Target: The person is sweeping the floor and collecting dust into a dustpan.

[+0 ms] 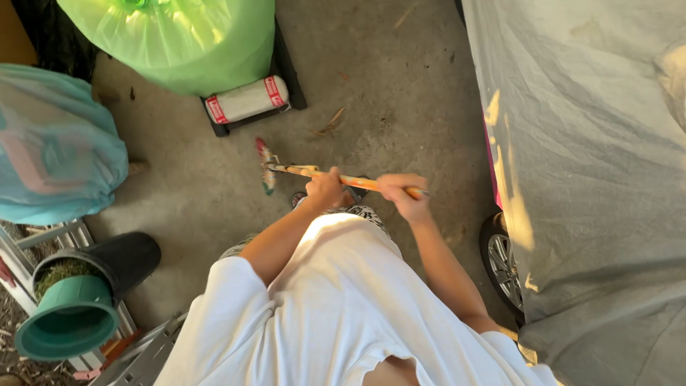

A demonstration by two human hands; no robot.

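Orange-handled broom (314, 171) with colourful bristles lies mid-frame over grey concrete floor (386, 86), left hand (325, 189) and right hand (401, 194) both clenched around its stick, dry leaves (330, 123) unswept above it.

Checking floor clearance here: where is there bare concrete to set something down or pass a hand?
Bare concrete lies between the green bag and the covered car, and left of the broom held by the left hand and right hand. The lower left around the stacked pots is crowded.
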